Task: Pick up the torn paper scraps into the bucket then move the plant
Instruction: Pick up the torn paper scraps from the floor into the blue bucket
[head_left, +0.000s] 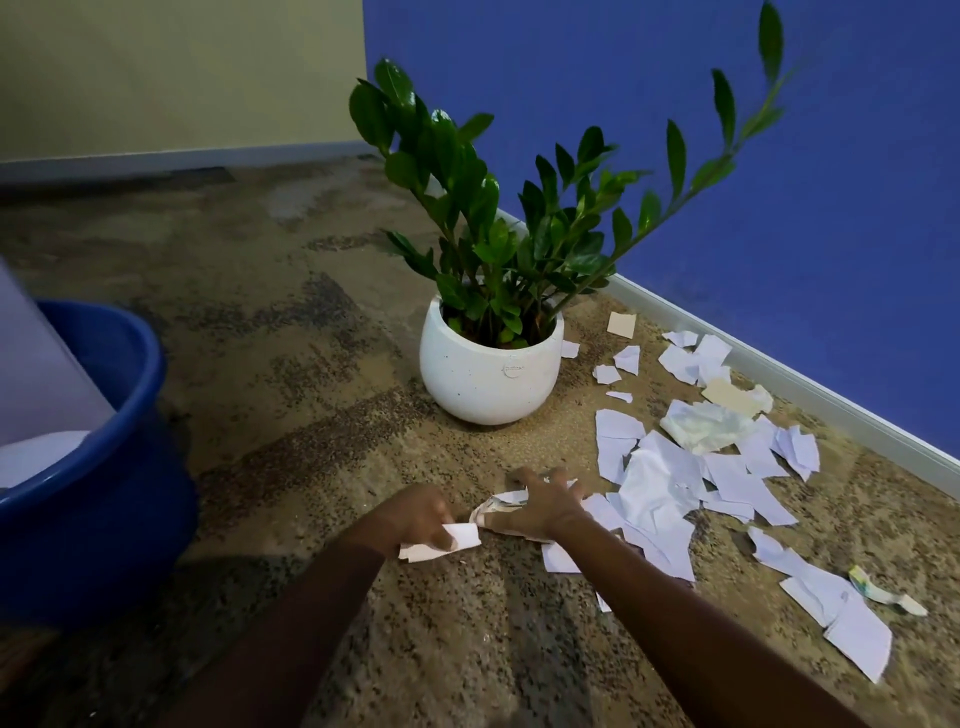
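I see both hands low over the carpet (291, 364), arms reaching forward from the bottom edge. My left hand (423, 519) is curled, and its fingers pinch a white scrap (462, 536) whose edge sticks out toward the right hand; another pale piece shows just beneath it. My right hand (545, 501) sits just beside the left one, fingers spread and bent down like a claw, gripping a crumpled scrap (501, 503) that lies on the floor between the two hands.

The rest of the scraps (660, 483) lie to the right of the right hand — a loose heap of white torn pieces touching and overlapping, running on past it along the skirting (810, 387) of the blue wall (623, 104). A crumpled wad (701, 426) sits in the far part of the heap, with a tan piece (622, 325) farther off still. A few more pieces trail off to the right, nearer me.

The plant (498, 249) stands straight ahead beyond both hands, upright in a round white pot (488, 374) on the carpet, with one long stem leaning out over the heap. The nearest pieces lie just right of the pot; I cannot tell whether any touch it.

The bucket (104, 519) — blue — stands well to the left of the left hand, partly cut off by the edge, with white paper (36, 457) inside it.
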